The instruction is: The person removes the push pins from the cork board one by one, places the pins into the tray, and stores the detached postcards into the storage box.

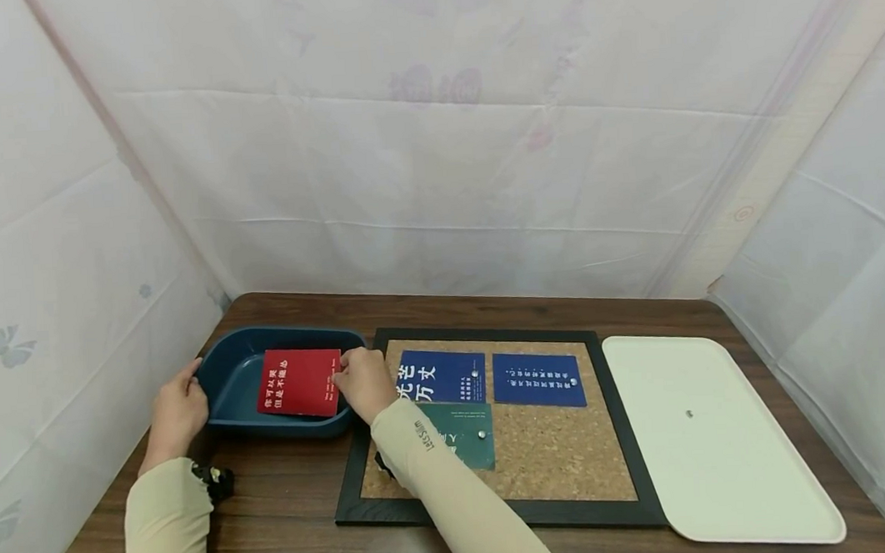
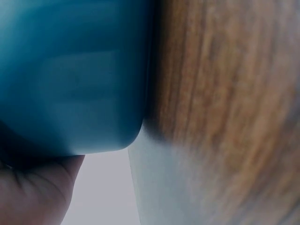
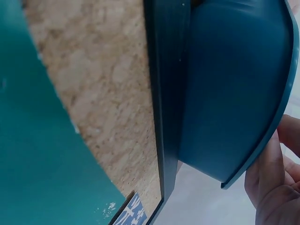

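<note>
A dark blue plastic basin (image 1: 232, 388) stands at the left of the table. My left hand (image 1: 179, 410) holds its left rim; in the left wrist view, part of that hand (image 2: 40, 190) shows against the basin's outer wall (image 2: 79, 89). A red card (image 1: 298, 383) with white writing lies across the basin's opening. At its right edge my right hand (image 1: 365, 382) pinches the card with thumb and fingertips. The right wrist view shows the right hand's curled fingers (image 3: 272, 168) by the basin's rim (image 3: 262, 145); the card is hidden there.
Right of the basin lies a black-framed corkboard (image 1: 557, 462). Two blue cards (image 1: 447, 372) and a green card (image 1: 469, 434), partly covered by the right forearm, lie on it; silver pins show. A white tray (image 1: 730, 462) at the right holds a small silver piece (image 1: 689, 414).
</note>
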{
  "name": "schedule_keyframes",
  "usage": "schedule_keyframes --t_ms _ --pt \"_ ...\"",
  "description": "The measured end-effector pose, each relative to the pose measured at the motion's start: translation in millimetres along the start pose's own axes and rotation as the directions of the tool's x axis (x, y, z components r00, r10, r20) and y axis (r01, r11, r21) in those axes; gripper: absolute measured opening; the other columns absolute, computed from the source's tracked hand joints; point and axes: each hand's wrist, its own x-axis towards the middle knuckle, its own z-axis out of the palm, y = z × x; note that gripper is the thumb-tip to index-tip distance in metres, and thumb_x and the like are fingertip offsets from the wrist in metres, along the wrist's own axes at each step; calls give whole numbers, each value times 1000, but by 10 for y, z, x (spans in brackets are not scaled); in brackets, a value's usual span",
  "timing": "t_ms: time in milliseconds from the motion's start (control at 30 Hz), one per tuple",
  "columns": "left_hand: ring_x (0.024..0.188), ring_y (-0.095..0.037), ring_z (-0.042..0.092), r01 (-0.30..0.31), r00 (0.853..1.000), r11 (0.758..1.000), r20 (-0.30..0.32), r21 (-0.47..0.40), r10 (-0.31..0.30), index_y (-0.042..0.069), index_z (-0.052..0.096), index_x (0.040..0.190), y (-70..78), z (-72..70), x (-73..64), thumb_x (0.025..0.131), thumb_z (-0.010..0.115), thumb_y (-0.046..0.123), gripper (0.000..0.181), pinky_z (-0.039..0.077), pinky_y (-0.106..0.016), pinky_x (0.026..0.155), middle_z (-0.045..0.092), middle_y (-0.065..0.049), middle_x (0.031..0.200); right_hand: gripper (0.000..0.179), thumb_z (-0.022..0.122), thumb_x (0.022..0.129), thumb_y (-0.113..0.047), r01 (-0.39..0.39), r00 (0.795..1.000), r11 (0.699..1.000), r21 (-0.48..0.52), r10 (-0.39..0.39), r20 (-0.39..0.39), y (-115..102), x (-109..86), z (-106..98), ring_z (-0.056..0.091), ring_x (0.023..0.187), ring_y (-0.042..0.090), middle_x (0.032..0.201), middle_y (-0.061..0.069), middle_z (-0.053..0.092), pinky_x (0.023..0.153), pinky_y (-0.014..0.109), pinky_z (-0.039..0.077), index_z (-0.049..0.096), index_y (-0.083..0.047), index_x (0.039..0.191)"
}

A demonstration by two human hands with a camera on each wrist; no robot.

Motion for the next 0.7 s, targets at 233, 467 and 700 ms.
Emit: schedule_keyframes --t_ms 233,467,700 --pt "101 -48 44 -18 1000 1000 -22 9 18 -8 27 147 -12 -8 0 101 20 7 49 39 -59 84 31 -43 139 25 68 90 -16 23 1000 1000 17 -22 -10 10 -16 22 69 71 8 99 7 75 69 23 59 71 -6 113" --pt "97 -47 44 -21 999 1000 -34 11 21 -9 28 146 2 0 -9 100 21 6 49 39 -57 82 33 -44 138 26 65 92 -15 46 999 999 7 -46 -8 32 -11 29 64 64 4 95 6 74 64 17 57 70 -5 116" --pt "118 -55 42 -26 999 1000 -29 -1 26 -9 28 146 9 5 -10 100 19 6 49 36 -66 95 32 -43 139 29 63 94 -17 45 999 999 -20 -45 13 29 -29 29 68 70 6 98 6 74 69 21 58 67 -6 121"
